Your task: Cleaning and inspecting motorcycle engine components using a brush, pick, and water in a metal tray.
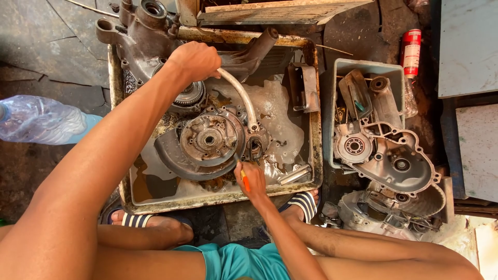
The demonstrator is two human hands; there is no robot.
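Note:
My left hand (196,59) grips the upper end of a curved pale hose (243,96) above a rusty metal tray (311,78). The hose arcs down to a dirty engine casing (207,140) with a round plate, lying in foamy, greasy liquid in the tray. My right hand (250,179) holds an orange-handled tool (244,180), its tip at the small part of the casing just below the hose's lower end. What kind of tool it is stays hidden by my fingers.
A grey plastic bin (340,65) on the right holds engine cover parts (389,158). A red spray can (411,52) lies beyond it. A clear plastic bottle (39,119) lies at left. My sandalled feet (155,223) rest by the tray's near edge. Another engine block (145,26) sits at the tray's far corner.

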